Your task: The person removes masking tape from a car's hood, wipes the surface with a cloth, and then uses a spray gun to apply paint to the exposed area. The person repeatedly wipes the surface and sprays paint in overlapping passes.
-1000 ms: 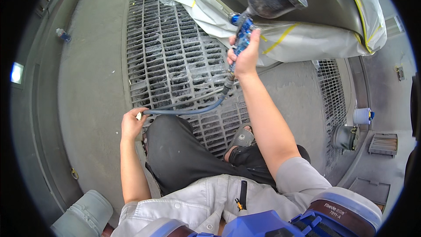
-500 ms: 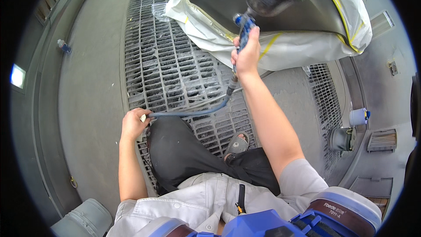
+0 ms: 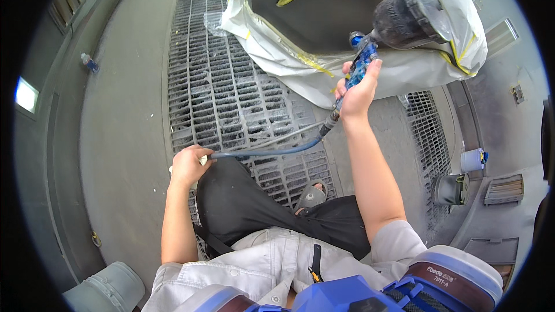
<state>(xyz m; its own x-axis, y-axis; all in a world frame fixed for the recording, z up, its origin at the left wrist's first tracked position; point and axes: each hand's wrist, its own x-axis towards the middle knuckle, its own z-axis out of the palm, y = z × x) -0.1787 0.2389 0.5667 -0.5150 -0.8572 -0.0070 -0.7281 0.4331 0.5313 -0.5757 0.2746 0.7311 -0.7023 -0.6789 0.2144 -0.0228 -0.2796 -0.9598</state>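
My right hand (image 3: 359,93) is wrapped round the handle of a blue spray gun (image 3: 363,60), out in front and to the right. A dark, translucent cup (image 3: 407,18) sits on top of the gun, tilted to the right. From the handle's base a grey-blue air hose (image 3: 277,152) curves down to my left hand (image 3: 189,166), whose fingers are closed on it near my left knee. Something small and pale also shows in that hand, too little of it to name. Beyond the gun stands a dark grey panel (image 3: 295,20), edged with white masking sheet (image 3: 283,72) and yellow tape.
A metal floor grate (image 3: 217,98) runs ahead under my feet, with another grate (image 3: 428,127) at the right. A bottle (image 3: 90,63) stands by the left wall. Cans (image 3: 450,189) are at the right, and a pale bucket (image 3: 110,289) is at the lower left.
My right hand has moved right and a little nearer with the spray gun, along the masked panel's lower edge. My left hand, on the hose, has shifted slightly right.
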